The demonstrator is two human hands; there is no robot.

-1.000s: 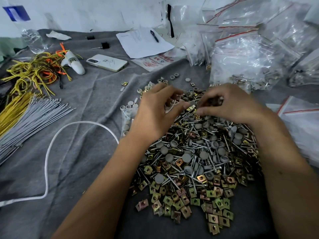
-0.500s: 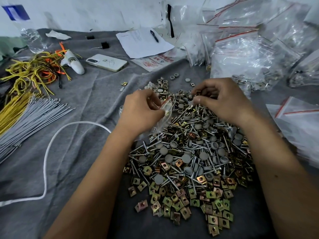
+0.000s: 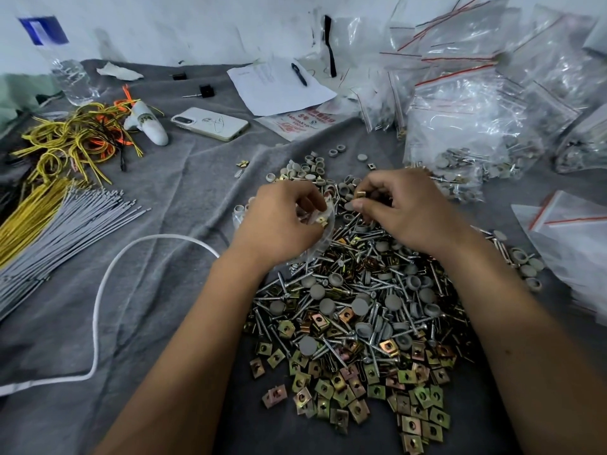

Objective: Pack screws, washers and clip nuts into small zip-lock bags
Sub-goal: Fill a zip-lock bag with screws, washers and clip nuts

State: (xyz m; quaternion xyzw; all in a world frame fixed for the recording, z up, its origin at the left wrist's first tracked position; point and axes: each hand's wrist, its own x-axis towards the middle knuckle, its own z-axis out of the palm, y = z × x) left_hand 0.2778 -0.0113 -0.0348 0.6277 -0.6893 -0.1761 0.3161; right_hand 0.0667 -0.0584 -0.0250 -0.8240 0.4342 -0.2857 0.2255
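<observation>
Right now the left hand (image 3: 279, 221) pinches a small bag (image 3: 323, 231) with its mouth facing three o'clock. The right hand (image 3: 407, 208), just beside at three o'clock, has its grip closed on a clip nut (image 3: 361, 194) between thumb and forefinger. The pile of screws (image 3: 358, 310) covers the desk (image 3: 170, 290) at six o'clock; nothing blocks the gap.

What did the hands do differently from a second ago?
The left hand pulled back from the pile and lifted a small clear bag, which it now holds open. The right hand rose a little and now pinches a brass clip nut in its fingers, near the bag. The pile of screws and nuts, the phone and the white cable stayed put.
</observation>
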